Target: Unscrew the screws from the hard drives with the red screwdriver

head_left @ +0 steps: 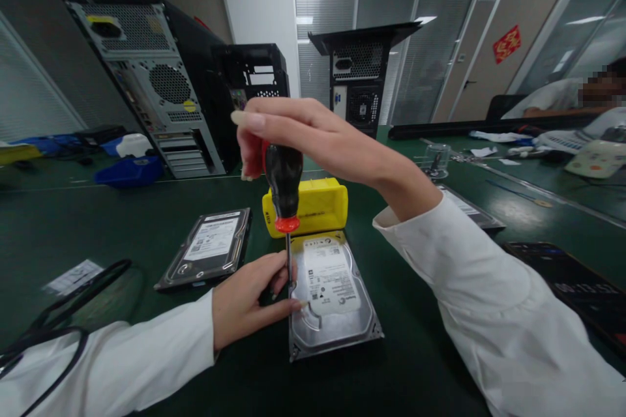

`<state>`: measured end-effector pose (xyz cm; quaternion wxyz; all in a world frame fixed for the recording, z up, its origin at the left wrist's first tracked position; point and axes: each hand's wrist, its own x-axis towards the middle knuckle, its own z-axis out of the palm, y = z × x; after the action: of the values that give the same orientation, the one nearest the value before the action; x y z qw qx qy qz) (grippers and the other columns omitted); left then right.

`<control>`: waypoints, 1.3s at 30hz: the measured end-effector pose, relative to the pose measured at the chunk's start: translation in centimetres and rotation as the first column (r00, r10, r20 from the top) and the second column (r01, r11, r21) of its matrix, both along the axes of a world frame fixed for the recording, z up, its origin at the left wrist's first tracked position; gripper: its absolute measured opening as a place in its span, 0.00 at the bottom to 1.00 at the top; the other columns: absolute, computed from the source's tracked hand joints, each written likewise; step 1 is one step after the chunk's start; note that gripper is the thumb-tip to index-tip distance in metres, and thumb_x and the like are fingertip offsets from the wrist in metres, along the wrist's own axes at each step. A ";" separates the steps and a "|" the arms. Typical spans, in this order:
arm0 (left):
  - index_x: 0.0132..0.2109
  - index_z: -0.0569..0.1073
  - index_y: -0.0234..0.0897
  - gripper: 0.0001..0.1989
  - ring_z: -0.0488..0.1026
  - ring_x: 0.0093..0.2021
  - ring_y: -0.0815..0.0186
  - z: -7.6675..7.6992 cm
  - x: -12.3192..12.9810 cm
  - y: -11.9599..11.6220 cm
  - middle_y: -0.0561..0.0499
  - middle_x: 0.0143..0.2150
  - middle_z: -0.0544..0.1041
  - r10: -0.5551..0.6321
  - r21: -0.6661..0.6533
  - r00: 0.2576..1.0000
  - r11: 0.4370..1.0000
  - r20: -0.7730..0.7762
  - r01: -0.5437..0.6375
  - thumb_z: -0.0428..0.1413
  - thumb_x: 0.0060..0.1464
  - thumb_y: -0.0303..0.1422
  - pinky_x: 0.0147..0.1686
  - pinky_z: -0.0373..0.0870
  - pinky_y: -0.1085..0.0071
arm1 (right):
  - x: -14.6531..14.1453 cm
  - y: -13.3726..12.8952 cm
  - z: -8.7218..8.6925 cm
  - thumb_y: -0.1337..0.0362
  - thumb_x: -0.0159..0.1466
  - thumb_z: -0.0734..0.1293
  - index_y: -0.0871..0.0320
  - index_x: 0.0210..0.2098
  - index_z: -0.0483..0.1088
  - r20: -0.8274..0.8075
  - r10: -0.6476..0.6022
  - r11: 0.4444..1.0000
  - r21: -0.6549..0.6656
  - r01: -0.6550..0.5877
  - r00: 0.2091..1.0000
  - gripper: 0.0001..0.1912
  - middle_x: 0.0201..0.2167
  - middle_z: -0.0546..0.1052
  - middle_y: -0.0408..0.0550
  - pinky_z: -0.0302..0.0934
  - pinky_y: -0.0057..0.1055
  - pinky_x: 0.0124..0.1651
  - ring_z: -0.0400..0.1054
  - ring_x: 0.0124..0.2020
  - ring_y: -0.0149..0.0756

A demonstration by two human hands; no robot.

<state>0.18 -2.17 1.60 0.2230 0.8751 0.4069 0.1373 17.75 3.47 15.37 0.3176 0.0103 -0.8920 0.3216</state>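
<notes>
Where a yellow bin (328,201) backs the drive (337,293), the right hand (303,124) clasps a screwdriver (285,186); the left hand's (249,303) hold is unclear.

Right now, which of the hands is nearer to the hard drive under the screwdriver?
Left. The left hand is at the hard drive's left edge; the right hand is higher, on the screwdriver handle.
</notes>
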 end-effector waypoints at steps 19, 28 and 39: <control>0.37 0.63 0.36 0.15 0.62 0.28 0.67 -0.1 -0.1 0.0 0.55 0.30 0.64 0.000 0.004 1.000 1.000 -0.001 0.000 0.52 0.55 0.44 0.29 0.60 0.71 | 0.1 -0.3 0.0 0.65 0.69 0.49 0.66 0.35 0.62 0.057 -0.101 0.994 -0.037 0.103 0.993 0.15 0.34 0.66 0.44 0.63 0.20 0.39 0.65 0.35 0.23; 0.36 0.64 0.36 0.15 0.63 0.29 0.66 -0.1 -0.2 0.0 0.54 0.30 0.64 0.018 -0.004 1.000 1.000 -0.016 -0.018 0.52 0.54 0.44 0.29 0.61 0.71 | 0.4 -0.4 0.3 0.67 0.67 0.53 0.66 0.38 0.65 0.035 -0.077 0.996 0.038 0.075 0.996 0.11 0.38 0.68 0.44 0.61 0.20 0.42 0.64 0.40 0.24; 0.37 0.63 0.35 0.15 0.62 0.28 0.66 -0.2 -0.2 0.1 0.54 0.29 0.64 0.010 0.012 1.000 1.000 -0.011 -0.010 0.51 0.54 0.45 0.28 0.60 0.71 | 0.0 -0.2 0.0 0.67 0.65 0.57 0.63 0.32 0.58 0.030 0.077 0.995 -0.065 -0.075 0.997 0.06 0.29 0.67 0.40 0.63 0.23 0.40 0.68 0.35 0.23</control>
<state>-0.02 -2.12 1.37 0.2145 0.8752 0.4118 0.1359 17.78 3.32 15.39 0.2909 0.0292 -0.8852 0.3618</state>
